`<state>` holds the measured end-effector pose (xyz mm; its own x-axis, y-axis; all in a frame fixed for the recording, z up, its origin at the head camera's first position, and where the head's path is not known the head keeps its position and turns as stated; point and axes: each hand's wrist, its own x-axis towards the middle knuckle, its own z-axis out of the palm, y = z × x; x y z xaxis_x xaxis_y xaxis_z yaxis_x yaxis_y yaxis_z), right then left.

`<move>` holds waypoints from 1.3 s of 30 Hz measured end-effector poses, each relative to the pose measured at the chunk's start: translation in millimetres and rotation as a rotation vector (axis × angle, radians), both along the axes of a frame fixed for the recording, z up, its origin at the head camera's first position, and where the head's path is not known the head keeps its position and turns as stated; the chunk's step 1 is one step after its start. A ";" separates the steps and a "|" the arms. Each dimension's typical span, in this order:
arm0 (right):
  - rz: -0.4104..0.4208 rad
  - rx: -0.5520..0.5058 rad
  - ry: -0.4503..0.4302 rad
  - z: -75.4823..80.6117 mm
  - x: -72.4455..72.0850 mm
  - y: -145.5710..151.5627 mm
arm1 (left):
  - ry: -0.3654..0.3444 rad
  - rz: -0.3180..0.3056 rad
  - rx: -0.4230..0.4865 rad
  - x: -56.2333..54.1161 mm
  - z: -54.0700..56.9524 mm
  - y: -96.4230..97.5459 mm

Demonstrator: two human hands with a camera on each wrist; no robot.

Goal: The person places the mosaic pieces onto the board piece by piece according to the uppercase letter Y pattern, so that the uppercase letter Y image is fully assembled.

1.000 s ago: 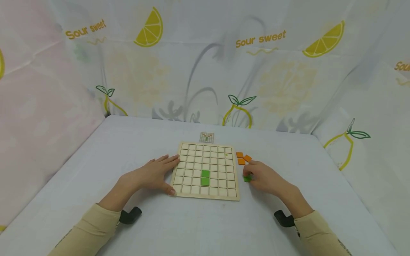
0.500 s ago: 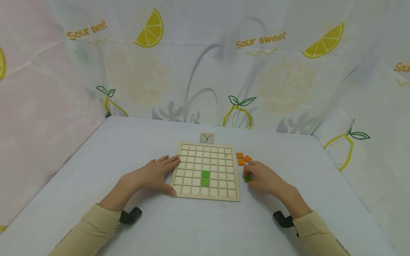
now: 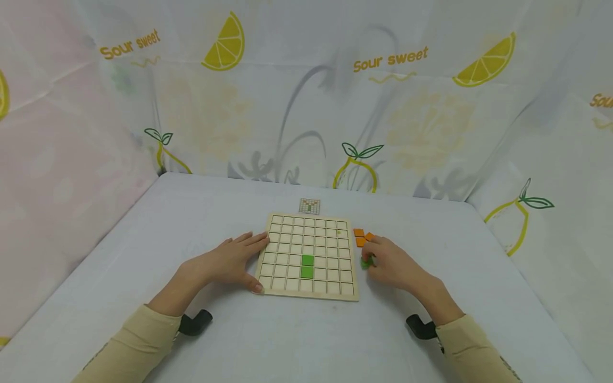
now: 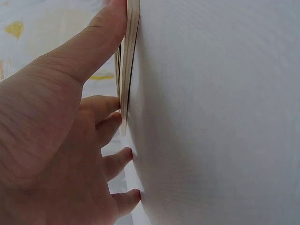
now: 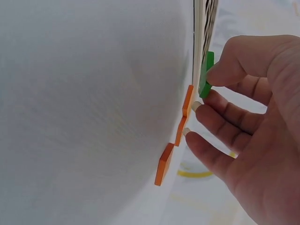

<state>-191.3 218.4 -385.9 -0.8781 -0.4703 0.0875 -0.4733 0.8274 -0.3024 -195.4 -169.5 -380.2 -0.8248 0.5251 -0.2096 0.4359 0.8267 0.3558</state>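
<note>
A pale wooden grid board [image 3: 334,295] lies flat in the middle of the table, with two green square tiles [image 3: 307,266] set one behind the other in its cells. My left hand [image 3: 230,260] rests on the board's left edge with fingers spread and thumb at the near corner. Just off the right edge, my right hand [image 3: 392,263] pinches a green square tile [image 5: 206,75] between thumb and fingers. In the right wrist view this tile is tilted and held off the table. Orange square tiles [image 3: 358,232] lie close beyond the right hand, one partly hidden by it.
Behind the board lies a small printed pattern card [image 3: 309,206]. The white tablecloth [image 3: 287,346] spreads around the board, and a lemon-print cloth [image 3: 306,96] hangs along the table's back and sides.
My right hand has picked the green tile up from the table and shifted slightly left and away from me. The left hand and the board have stayed in place.
</note>
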 end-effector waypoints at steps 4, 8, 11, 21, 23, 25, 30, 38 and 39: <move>0.017 -0.008 0.025 0.2 -1.2 -2.4 | -0.003 0.001 0.003 0.2 0.2 0.4; 0.043 -0.024 0.051 2.1 -2.3 -5.4 | -0.008 0.004 0.006 0.0 -0.5 0.6; 0.060 -0.040 0.069 3.5 -2.7 -7.3 | -0.004 0.005 -0.001 -0.4 -1.5 0.3; 0.071 -0.080 0.082 1.7 -6.8 -17.4 | -0.009 0.015 -0.015 -1.5 -3.9 0.4; 0.078 -0.084 0.082 1.1 -7.7 -20.1 | -0.005 0.011 -0.015 -1.8 -4.6 0.5; 0.082 -0.078 0.080 1.5 -8.2 -22.7 | -0.004 0.010 -0.016 -2.1 -4.9 0.7; 0.085 -0.077 0.054 4.7 -8.5 -29.3 | 0.006 0.003 -0.016 -4.0 -5.8 0.4; 0.102 -0.125 0.044 3.2 -14.4 -38.5 | 0.012 -0.004 -0.019 -5.5 -7.6 -0.1; 0.101 -0.127 0.041 2.6 -15.5 -39.9 | 0.011 -0.003 -0.018 -5.4 -7.5 -0.2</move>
<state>-206.8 178.5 -383.3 -0.8212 -0.5391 0.1869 -0.5665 0.7314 -0.3797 -200.9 -169.7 -387.8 -0.8255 0.5240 -0.2099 0.4424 0.8315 0.3359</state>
